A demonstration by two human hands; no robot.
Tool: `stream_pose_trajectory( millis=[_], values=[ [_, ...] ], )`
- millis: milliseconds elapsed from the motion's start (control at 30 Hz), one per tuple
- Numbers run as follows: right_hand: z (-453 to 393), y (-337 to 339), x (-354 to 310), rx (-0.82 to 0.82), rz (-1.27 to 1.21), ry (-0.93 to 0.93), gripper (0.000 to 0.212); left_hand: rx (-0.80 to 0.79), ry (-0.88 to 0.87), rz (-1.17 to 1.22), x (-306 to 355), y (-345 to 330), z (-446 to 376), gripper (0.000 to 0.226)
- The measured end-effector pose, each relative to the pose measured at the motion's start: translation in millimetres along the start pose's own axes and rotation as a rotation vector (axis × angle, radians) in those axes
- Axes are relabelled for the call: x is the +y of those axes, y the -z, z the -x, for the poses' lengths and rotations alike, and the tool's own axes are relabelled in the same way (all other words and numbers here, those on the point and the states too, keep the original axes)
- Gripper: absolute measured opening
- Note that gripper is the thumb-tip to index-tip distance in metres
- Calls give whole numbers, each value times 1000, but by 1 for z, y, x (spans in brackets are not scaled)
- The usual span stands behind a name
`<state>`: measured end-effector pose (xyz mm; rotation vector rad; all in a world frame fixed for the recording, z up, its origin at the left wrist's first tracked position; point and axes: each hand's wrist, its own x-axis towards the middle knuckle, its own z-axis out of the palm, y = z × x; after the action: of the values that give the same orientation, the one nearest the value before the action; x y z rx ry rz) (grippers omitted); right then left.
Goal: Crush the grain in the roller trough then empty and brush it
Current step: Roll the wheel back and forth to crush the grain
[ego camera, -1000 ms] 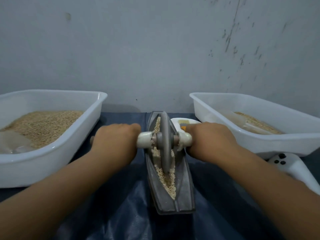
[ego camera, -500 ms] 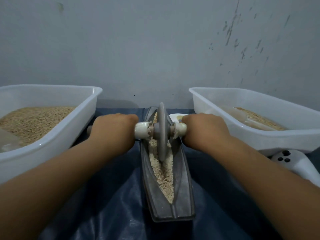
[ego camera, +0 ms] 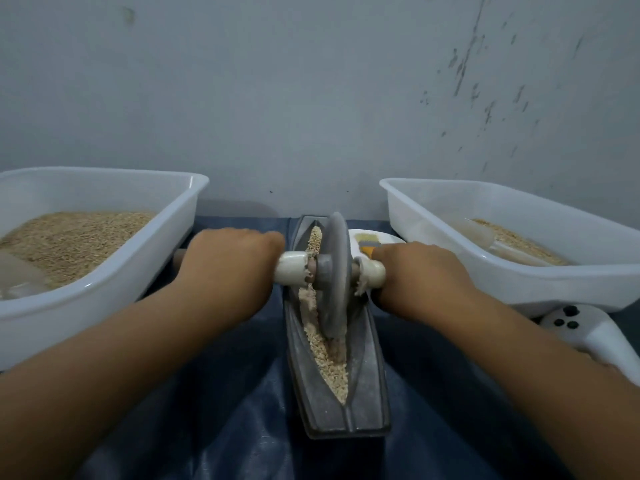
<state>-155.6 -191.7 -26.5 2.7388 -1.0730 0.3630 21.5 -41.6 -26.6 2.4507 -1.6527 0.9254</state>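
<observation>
Gripping both ends of the axle: left hand [ego camera: 225, 268] and right hand [ego camera: 422, 275] each wrapped tight round a white handle [ego camera: 291, 268], so equal push keeps the roller wheel [ego camera: 334, 271] upright in the groove. Sits mid trough [ego camera: 363, 375], grain [ego camera: 329, 362] half crushed beneath. Tubs flanking on the table [ego camera: 242, 427], left tub [ego camera: 104, 289] for supply probably, right tub [ego camera: 519, 289] for emptying.

left tub [ego camera: 104, 271]: cut by left edge | brush [ego camera: 369, 244]: mostly hidden behind right hand [ego camera: 422, 275]
</observation>
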Motion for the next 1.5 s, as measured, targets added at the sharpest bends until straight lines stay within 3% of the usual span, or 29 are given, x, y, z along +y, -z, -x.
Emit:
stream_pose_trajectory(
  millis=[267, 467, 733, 1000, 1200, 1333, 1500],
  values=[
    [57, 30, -2, 15, 75, 48, 21, 46, -11, -13, 2, 30, 40, 48],
    [2, 10, -9, 79, 99, 41, 10, -91, 96, 133, -2, -6, 10, 23],
    [-62, -17, 0, 183, 69, 19, 24, -20, 95, 113, -11, -34, -49, 19],
    [-20, -6, 0, 59, -1, 2, 10, -37, 40, 66, -4, -12, -21, 24],
    [50, 25, -1, 19, 32, 41, 19, 39, -2, 28, 3, 24, 35, 47],
    [56, 32, -4, 59, 94, 43, 21, 34, 12, 46, 0, 25, 41, 40],
    [1, 8, -8, 45, 57, -1, 9, -32, 66, 89, -3, -4, 6, 29]
  ],
)
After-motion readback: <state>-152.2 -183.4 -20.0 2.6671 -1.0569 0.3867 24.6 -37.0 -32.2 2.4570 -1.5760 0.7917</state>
